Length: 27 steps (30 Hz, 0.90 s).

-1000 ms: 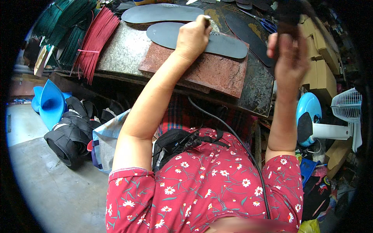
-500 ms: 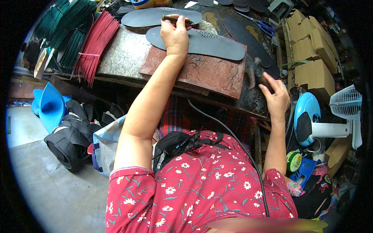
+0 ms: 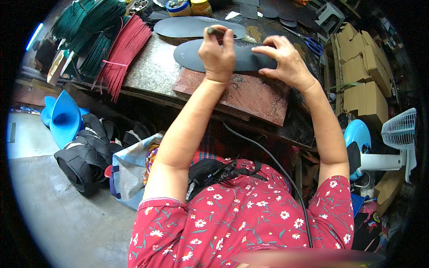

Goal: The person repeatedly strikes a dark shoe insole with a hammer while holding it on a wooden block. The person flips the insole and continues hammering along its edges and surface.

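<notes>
A dark grey insole (image 3: pixel 192 54) lies on a reddish stone slab (image 3: pixel 250 91) at the bench's near edge. Above its middle, my left hand (image 3: pixel 217 58) is closed around a short dark rod-like punch (image 3: pixel 214 31). At the insole's right part is my right hand (image 3: pixel 286 60), thumb and fingers curved and spread; the index tip comes down over the surface and the thumb is by the near edge. That end is hidden under the hand. Behind it lies a second grey insole (image 3: pixel 178 27) with small holes at its far side. The hammer cannot be made out now.
Bundles of green strips (image 3: pixel 85 27) and red strips (image 3: pixel 125 51) lie at the back left. Blue-handled scissors (image 3: pixel 313 44) rest at the back right, near cardboard boxes (image 3: pixel 366 62). A white fan (image 3: pixel 397 134) stands at the right. A black cable (image 3: pixel 263 152) runs past my lap.
My right hand has left the hammer at the right and come over to the front insole. The left hand still holds the punch. The view has shifted slightly.
</notes>
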Available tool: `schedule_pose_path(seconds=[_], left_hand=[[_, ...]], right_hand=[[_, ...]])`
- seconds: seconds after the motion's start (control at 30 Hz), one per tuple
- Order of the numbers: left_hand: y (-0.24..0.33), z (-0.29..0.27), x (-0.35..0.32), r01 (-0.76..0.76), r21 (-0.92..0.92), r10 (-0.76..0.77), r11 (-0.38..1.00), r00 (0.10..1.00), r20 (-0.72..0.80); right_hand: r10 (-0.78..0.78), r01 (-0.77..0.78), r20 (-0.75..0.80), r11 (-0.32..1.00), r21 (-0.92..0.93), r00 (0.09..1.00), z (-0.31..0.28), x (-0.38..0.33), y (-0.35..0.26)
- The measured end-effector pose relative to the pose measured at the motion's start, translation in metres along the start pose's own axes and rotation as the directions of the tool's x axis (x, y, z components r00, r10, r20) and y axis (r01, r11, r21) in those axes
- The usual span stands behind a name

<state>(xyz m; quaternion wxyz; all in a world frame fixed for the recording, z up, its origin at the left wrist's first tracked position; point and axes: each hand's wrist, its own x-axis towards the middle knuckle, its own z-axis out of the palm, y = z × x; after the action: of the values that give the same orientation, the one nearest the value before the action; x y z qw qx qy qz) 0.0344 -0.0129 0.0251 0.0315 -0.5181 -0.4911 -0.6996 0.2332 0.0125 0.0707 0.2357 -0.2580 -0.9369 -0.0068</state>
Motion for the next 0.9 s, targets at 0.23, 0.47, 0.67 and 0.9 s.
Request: schedule_pose_path(seconds=[0.23, 0.47, 0.67, 0.9], left_hand=[[0.006, -0.003, 0.003, -0.025, -0.088, 0.022, 0.996, 0.999, -0.037], [-0.023, -0.002, 0.007, 0.103, 0.007, -0.103, 0.995, 0.993, 0.064], [-0.026, 0.006, 0.003, 0.222, -0.133, -0.204, 0.966, 0.969, 0.136], [-0.02, 0.009, 0.001, 0.151, -0.05, -0.14, 0.987, 0.974, 0.179]], right_hand=[[-0.04, 0.009, -0.21, 0.989, -0.147, 0.977, 0.057, 0.098, 0.03], [0.136, -0.133, 0.013, 0.984, -0.115, 0.991, 0.095, 0.115, 0.046], [0.363, -0.348, 0.226, 0.932, -0.104, 0.904, -0.009, -0.016, 0.067], [0.677, -0.64, 0.221, 0.736, -0.222, 0.702, -0.023, -0.116, 0.075]])
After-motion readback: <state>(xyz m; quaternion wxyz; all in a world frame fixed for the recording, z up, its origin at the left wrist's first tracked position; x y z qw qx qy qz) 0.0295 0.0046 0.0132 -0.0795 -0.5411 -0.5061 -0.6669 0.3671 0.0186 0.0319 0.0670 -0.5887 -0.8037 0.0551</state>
